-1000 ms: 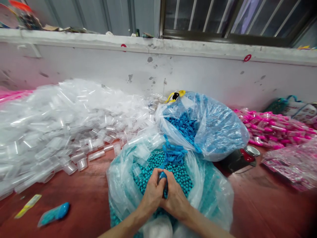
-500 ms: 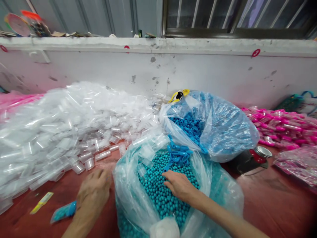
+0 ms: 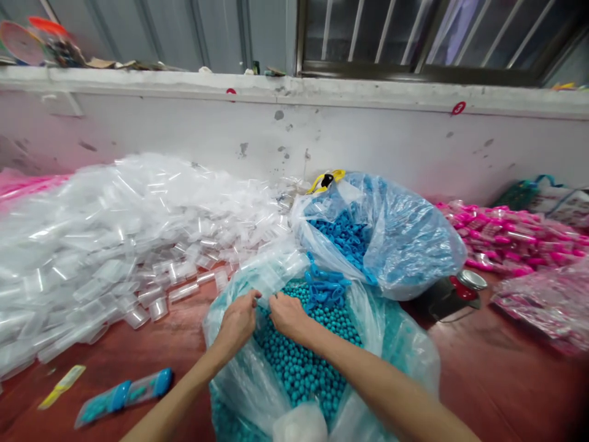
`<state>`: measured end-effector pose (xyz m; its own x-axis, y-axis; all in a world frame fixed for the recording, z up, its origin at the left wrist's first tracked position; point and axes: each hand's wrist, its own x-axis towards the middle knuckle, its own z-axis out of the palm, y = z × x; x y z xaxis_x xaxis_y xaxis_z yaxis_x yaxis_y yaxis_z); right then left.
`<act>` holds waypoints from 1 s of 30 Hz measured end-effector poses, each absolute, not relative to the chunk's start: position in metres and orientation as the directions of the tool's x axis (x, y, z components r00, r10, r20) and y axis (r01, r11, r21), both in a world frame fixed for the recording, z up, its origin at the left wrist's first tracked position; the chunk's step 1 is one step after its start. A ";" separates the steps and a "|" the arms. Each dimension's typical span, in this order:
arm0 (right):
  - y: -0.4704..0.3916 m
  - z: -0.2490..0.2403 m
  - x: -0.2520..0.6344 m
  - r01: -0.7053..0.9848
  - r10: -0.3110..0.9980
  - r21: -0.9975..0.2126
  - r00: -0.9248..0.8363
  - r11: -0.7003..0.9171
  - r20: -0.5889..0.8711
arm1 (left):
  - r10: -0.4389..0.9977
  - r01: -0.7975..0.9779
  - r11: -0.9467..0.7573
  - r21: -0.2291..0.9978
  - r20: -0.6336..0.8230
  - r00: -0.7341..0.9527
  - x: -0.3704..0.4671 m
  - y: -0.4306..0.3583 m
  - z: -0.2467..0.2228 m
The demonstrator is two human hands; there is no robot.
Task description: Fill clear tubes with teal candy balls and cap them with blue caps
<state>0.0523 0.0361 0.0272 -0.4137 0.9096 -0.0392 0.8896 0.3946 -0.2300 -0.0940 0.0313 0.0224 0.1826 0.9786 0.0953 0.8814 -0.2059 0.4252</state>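
My left hand (image 3: 240,316) is closed at the left rim of a clear bag of teal beads (image 3: 313,350). My right hand (image 3: 289,314) is closed just beside it, over the beads. A clear plastic cup (image 3: 264,302) shows between the two hands, its lower part touching the left fingertips; what the right fingers pinch is hidden. Blue caps (image 3: 326,288) lie in a small heap on the beads beyond my right hand. Left of my left forearm, two clear tubes of beads with blue caps (image 3: 122,396) lie end to end on the red table.
A large pile of clear cups (image 3: 138,245) spreads on the left. Behind the beads stands a bag of blue caps (image 3: 414,239). A dark container with a silver lid (image 3: 472,280), pink-capped pieces (image 3: 515,236) and a yellow strip (image 3: 62,387) lie around on the red table (image 3: 497,380).
My left hand has moved from the table to the bag's rim, and my right hand has drawn left from the blue caps. A second capped tube now shows beside the first.
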 end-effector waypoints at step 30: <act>-0.008 0.034 0.132 0.093 0.890 -0.976 -0.400 -0.198 -0.218 | 0.883 0.340 -0.120 0.933 -0.056 0.465 -0.065 0.023 0.045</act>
